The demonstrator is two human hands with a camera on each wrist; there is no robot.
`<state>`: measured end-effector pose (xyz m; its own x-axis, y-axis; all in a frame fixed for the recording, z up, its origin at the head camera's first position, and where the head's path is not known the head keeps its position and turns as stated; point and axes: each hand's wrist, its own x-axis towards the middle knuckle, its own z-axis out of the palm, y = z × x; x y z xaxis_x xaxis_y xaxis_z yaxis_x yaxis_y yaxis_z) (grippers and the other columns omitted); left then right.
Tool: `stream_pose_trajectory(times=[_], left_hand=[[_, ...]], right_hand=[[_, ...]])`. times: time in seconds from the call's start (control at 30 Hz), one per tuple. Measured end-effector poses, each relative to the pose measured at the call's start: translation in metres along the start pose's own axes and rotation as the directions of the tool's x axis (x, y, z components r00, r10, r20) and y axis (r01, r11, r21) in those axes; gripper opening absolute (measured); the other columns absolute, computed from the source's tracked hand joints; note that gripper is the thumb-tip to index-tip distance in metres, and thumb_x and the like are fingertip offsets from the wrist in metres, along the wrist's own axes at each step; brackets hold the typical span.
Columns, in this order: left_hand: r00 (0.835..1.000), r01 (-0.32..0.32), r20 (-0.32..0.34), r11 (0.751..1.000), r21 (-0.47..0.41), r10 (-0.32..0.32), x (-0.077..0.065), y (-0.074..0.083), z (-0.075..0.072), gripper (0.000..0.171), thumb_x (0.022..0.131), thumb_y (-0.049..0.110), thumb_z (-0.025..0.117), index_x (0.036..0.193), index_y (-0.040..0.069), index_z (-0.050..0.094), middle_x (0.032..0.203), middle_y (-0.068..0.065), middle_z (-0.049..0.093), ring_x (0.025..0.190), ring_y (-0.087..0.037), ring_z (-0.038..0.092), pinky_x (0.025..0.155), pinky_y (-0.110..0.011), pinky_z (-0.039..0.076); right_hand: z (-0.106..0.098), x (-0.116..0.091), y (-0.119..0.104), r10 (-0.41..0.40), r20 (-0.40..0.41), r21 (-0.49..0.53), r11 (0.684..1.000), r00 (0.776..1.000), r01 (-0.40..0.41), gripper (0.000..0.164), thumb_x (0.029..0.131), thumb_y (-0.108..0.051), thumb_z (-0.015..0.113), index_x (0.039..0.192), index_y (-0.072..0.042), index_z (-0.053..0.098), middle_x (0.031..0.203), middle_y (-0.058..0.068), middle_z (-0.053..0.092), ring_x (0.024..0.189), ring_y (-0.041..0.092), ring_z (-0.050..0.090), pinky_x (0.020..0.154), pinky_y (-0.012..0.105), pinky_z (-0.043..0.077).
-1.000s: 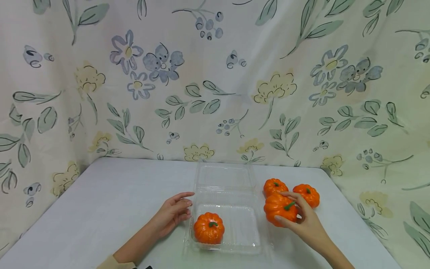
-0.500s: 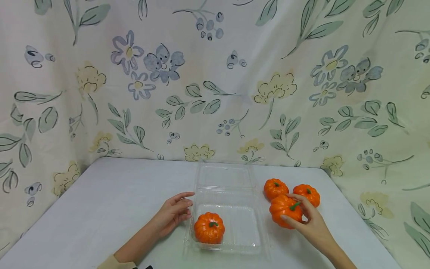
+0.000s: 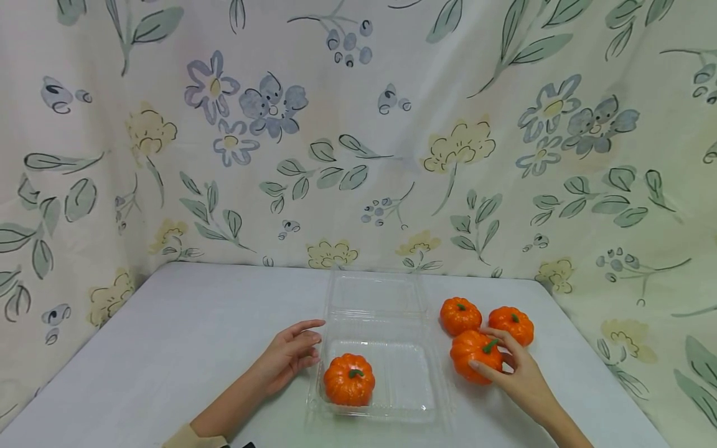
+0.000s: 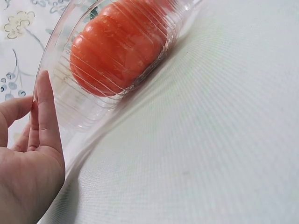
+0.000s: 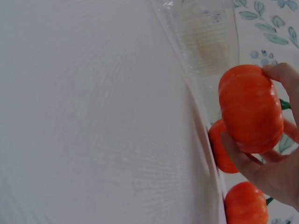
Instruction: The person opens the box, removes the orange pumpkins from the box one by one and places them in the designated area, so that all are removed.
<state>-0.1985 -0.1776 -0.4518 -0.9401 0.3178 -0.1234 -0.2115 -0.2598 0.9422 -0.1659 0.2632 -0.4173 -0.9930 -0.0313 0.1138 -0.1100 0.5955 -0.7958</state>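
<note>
In the head view, a hinged clear plastic container [image 3: 399, 379] lies with its lid [image 3: 375, 294] folded back. An orange toy pumpkin [image 3: 348, 381] with a green stem sits in its left part. My left hand [image 3: 287, 359] is at the container's left side; the left wrist view has its fairly straight fingers [image 4: 46, 116] against the clear rim. To the right of the container, my right hand [image 3: 518, 372] grips another orange pumpkin [image 3: 469, 356] between thumb and fingers. Whether that pumpkin touches the table cannot be told.
Two more orange pumpkins, one at the back [image 3: 460, 316] and one farther right [image 3: 512, 326], stand just behind the held one. All this is on a white table [image 3: 224, 311]. A floral cloth [image 3: 358, 205] hangs behind the table's far edge.
My right hand has moved the gripped pumpkin slightly right and down, away from the container. The left hand and the pumpkin in the container have stayed put.
</note>
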Motion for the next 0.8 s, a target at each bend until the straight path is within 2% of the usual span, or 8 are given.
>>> stream_pose_trajectory(times=[0.07,0.17,0.37,0.6,0.8], left_hand=[[1.0,0.001,-0.001,1.0,-0.001,-0.001,0.0,0.0,0.0,0.043,0.107,0.01,0.06,0.148,0.001,0.051,0.097,0.003,0.063,0.079,-0.009,0.064,0.081,-0.021,0.062],[1.0,0.003,-0.003,1.0,0.0,-0.003,0.001,0.0,0.0,0.043,0.107,0.01,0.06,0.148,0.001,0.051,0.098,0.003,0.063,0.079,-0.009,0.064,0.081,-0.022,0.062],[1.0,0.002,-0.006,1.0,-0.001,-0.002,0.001,0.0,0.0,0.041,0.107,0.01,0.06,0.147,0.002,0.053,0.098,0.003,0.063,0.079,-0.009,0.064,0.081,-0.022,0.062],[1.0,-0.001,-0.008,1.0,0.0,0.001,0.001,0.0,0.0,0.04,0.107,0.011,0.062,0.146,0.004,0.055,0.097,0.003,0.063,0.079,-0.009,0.064,0.081,-0.022,0.062],[1.0,0.001,-0.005,1.0,0.004,-0.001,0.0,0.0,0.0,0.037,0.107,0.011,0.061,0.144,0.006,0.057,0.097,0.003,0.063,0.078,-0.009,0.064,0.081,-0.022,0.062]], right_hand=[[0.0,0.001,0.002,0.009,0.01,-0.004,1.0,1.0,-0.009,0.061,0.093,-0.025,0.082,0.144,-0.006,0.054,0.146,0.018,0.054,0.127,0.034,0.052,0.088,0.011,0.051],[0.0,0.002,0.007,0.037,0.033,-0.017,0.999,0.999,-0.037,0.061,0.093,-0.027,0.083,0.144,-0.007,0.054,0.145,0.019,0.054,0.128,0.038,0.054,0.087,0.013,0.051],[-0.001,0.006,0.012,0.096,0.08,-0.028,0.995,0.992,-0.094,0.063,0.094,-0.031,0.081,0.146,-0.009,0.053,0.147,0.02,0.052,0.129,0.038,0.054,0.089,0.02,0.052],[0.0,0.006,0.015,0.098,0.087,-0.052,0.994,0.991,-0.094,0.062,0.093,-0.031,0.082,0.145,-0.01,0.055,0.147,0.019,0.055,0.132,0.038,0.052,0.093,0.026,0.053],[0.001,0.007,0.015,0.106,0.087,-0.084,0.992,0.99,-0.099,0.062,0.094,-0.03,0.081,0.146,-0.009,0.055,0.143,0.024,0.057,0.119,0.033,0.06,0.089,0.033,0.057]])
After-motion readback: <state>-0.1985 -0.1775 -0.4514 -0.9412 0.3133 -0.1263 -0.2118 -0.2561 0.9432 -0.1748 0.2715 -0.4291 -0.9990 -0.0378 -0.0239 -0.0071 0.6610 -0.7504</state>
